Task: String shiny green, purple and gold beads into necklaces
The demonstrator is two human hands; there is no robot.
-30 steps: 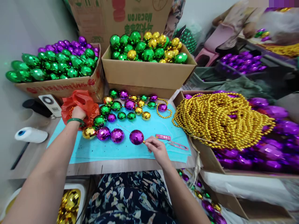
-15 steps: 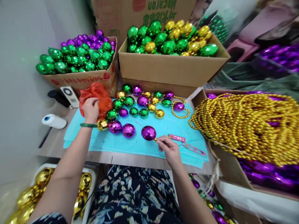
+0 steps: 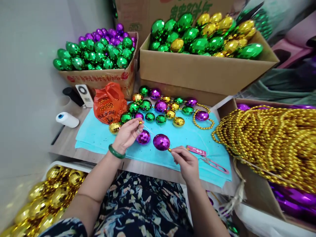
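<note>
My left hand (image 3: 128, 133), with a green bangle at the wrist, pinches a small gold bead (image 3: 140, 122) above the cloth. A thin pale needle or thread (image 3: 149, 130) runs from beside that bead to a large faceted purple ball (image 3: 161, 142). At the ball's right end, the fingertips of my right hand (image 3: 186, 161) close on another small gold bead (image 3: 169, 149). Behind my hands lies a strand of purple, green and gold balls (image 3: 161, 106), partly covered by my left hand. A red plastic bag (image 3: 111, 105) of tiny gold beads stands to the left.
A turquoise cloth (image 3: 98, 138) covers the tabletop. Pink snips (image 3: 216, 165) and a pink packet (image 3: 196, 150) lie right. Boxes of balls (image 3: 202, 70) stand behind; gold bead strands (image 3: 266, 141) fill the right. A white thread spool (image 3: 67, 119) lies left, and a tub of gold balls (image 3: 59, 194) sits below.
My left hand has come out of the red bag and moved right, now with a small gold bead near the purple ball. My right hand keeps its pinch. The view has shifted.
</note>
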